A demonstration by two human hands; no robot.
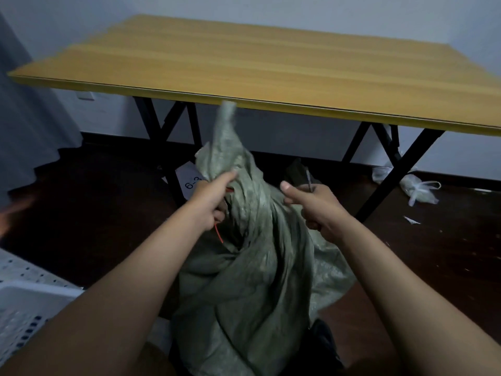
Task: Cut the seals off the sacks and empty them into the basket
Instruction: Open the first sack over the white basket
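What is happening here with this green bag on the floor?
A person is working on a green woven sack that stands on the floor in front of a wooden table. The left hand grips the bunched neck of the sack, where a red tie hangs. The right hand holds a thin dark tool, probably for cutting. A white basket waits at the left.

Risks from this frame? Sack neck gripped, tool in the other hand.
1. The right hand holds a thin metal tool close to the left hand, which grips the sack neck by the red tie: a slip might nick fingers or fabric.
2. The white basket sits off to the left, so contents may spill on the floor.
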